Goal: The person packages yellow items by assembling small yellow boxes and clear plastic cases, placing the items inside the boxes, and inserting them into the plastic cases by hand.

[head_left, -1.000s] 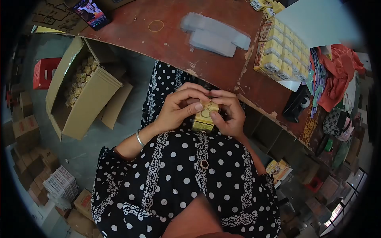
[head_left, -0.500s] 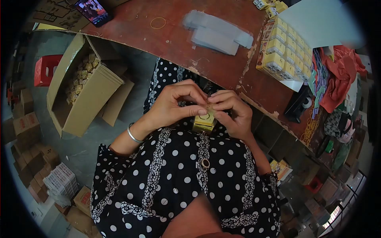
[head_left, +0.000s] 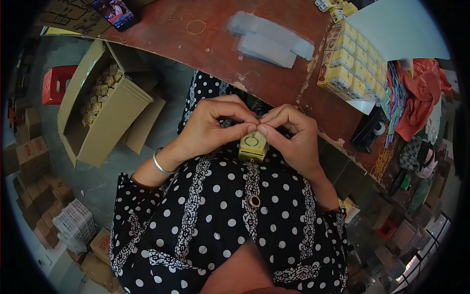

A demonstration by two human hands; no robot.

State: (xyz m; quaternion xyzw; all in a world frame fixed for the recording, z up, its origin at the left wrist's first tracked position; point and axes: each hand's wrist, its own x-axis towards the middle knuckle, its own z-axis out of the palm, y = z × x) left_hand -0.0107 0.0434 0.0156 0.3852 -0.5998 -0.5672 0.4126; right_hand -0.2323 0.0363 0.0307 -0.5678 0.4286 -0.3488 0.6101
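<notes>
Close to my chest is a small yellow box point(head_left: 252, 147) with a dark ring shape on its top face. My left hand point(head_left: 215, 125) is closed in a pinch at the box's far edge, thumb against fingertips. Opposite it, my right hand point(head_left: 291, 134) pinches at the same spot, and the fingertips of both hands meet. Whatever is between the fingertips is too small to make out. The far end of the box is partly hidden by the thumbs.
A red-brown table point(head_left: 215, 54) lies ahead, with clear plastic sleeves point(head_left: 269, 41), a rubber band point(head_left: 196, 27), a phone point(head_left: 115, 13) and a block of wrapped yellow boxes point(head_left: 350, 63). An open carton point(head_left: 115, 122) with small boxes stands at the left.
Both hands have drawn off the sides of the yellow box to its far edge, and their fingertips have closed together. More of the box's top now shows.
</notes>
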